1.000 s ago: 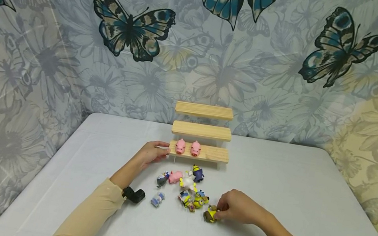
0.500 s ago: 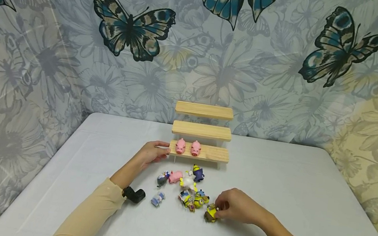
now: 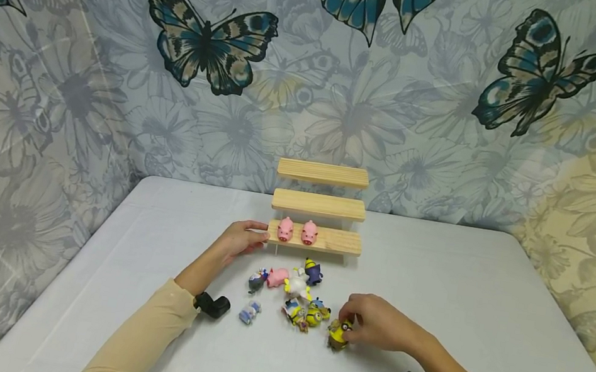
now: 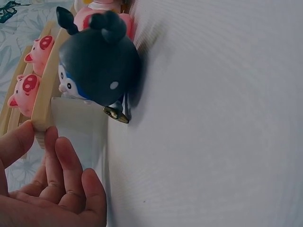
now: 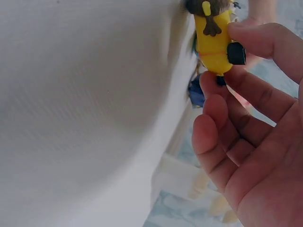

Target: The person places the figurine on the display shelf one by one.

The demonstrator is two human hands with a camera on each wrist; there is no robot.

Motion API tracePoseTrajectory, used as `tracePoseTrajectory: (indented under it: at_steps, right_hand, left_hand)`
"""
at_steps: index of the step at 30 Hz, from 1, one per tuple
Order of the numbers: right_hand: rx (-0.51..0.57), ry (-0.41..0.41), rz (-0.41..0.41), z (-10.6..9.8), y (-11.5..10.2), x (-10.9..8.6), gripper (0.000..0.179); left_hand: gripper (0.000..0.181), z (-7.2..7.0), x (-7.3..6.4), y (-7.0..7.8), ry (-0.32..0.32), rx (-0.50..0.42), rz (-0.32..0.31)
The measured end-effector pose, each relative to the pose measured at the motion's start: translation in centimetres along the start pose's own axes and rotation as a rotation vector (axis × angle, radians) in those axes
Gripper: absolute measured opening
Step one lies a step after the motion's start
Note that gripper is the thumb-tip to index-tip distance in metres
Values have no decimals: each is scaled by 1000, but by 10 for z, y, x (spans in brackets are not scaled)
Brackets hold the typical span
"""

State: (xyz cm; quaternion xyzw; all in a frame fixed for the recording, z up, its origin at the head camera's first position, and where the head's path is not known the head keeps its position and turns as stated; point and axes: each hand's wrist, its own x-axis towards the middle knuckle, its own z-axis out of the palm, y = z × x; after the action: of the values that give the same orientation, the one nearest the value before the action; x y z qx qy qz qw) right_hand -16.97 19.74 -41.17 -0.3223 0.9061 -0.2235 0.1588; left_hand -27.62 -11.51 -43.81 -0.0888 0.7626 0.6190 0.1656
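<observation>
My left hand pinches the left end of the lowest board on a three-tier wooden shelf, thumb on top and fingertips beneath in the left wrist view. On that board two pink pig figurines stand side by side at the left. Right of the toy cluster, my right hand pinches a yellow Minion figurine between thumb and fingers, low over the table. In the right wrist view its upper end is cut off by the frame's top. The Minion stands roughly upright in the head view.
In front of the shelf lie several toys: a pink pig, a white and yellow figurine, a purple-clad Minion, a dark grey figurine, a blue-white one and bunched Minions. White cloth covers the table.
The right hand has turned the Minion more upright and shifted it slightly right and up, away from the bunched toys. The left hand stays at the shelf.
</observation>
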Motion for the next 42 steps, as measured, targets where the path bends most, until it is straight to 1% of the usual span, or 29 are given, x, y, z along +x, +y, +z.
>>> tracePoseTrajectory:
  at_steps: [4, 10, 15, 18, 25, 29, 36, 42]
  right_hand:
    - [-4, 9, 3, -3, 0, -1, 12]
    - [-10, 41, 10, -7, 1, -2, 14]
    - [-14, 59, 7, -10, 2, -3, 16]
    - [-23, 71, -2, -12, 2, -4, 16]
    - [-64, 102, -14, -23, 2, -4, 15]
    - [-84, 120, -21, -31, 2, -3, 15]
    - [-120, 145, -57, -40, 4, 1, 15]
    - [-137, 144, -34, -47, 3, 5, 16]
  left_hand:
    - [39, 1, -1, 1, 9, 8, 14]
    - [37, 2, -2, 1, 29, 58, 27]
    - [37, 1, -2, 1, 29, 68, 50]
    - [37, 0, -2, 1, 28, 65, 50]
    - [37, 0, -3, 0, 32, 75, 67]
    - [38, 1, -3, 0, 34, 71, 65]
    - [39, 2, -2, -1, 24, 70, 51]
    - [39, 2, 0, -1, 29, 77, 64]
